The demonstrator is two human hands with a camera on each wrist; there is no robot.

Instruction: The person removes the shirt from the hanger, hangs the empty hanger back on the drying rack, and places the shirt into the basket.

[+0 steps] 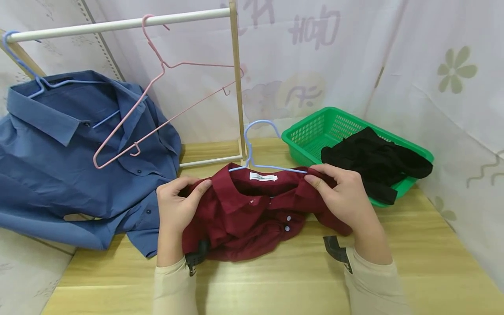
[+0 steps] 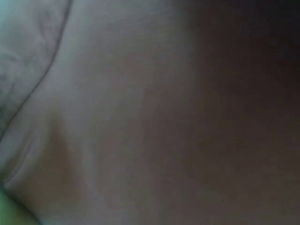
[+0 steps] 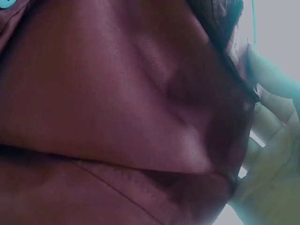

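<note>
A dark red collared shirt [image 1: 244, 236] is held up a little over the table, its lower part bunched on the wood. Inside its neck sits a light blue hanger [image 1: 271, 166], hook upward, with the arm ends hidden by cloth. My left hand [image 1: 177, 205] pinches the shirt's left shoulder between thumb and fingers. At the other shoulder my right hand [image 1: 346, 192] grips the cloth, thumb on top near the collar. Blurred cloth fills the left wrist view. In the right wrist view, the fingers [image 3: 272, 117] hold the edge of the red cloth.
At left, a blue shirt [image 1: 90, 175] hangs on a blue hanger [image 1: 23, 65] from a rack's white rail [image 1: 118, 27]. An unloaded pink hanger [image 1: 157, 127] hangs beside it. A green basket [image 1: 305, 151] with black clothing [image 1: 374, 162] stands at the back right.
</note>
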